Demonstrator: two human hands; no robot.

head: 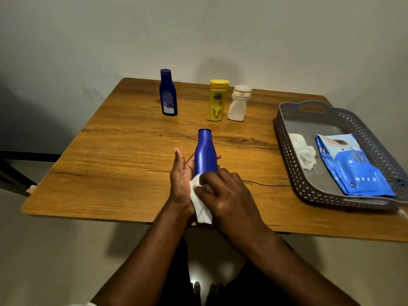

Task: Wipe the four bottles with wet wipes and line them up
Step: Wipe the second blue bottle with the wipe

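Lying in the left hand (183,173), the blue bottle (205,153) points its long axis toward 12 o'clock, cap away from the person. The left hand cradles it from 9 o'clock; the right hand (225,195) presses a wet wipe (199,204) on its base at 6 o'clock. Three other bottles (217,100) stand beyond, at 12 o'clock.

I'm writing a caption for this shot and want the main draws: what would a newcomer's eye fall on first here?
First, the blue bottle at the table's near middle, held in the left hand while the right hand presses a white wipe to its lower end. Next, three bottles standing at the far side: a dark blue one, a yellow one and a white one. On the right, a grey basket holds a blue wipes pack.
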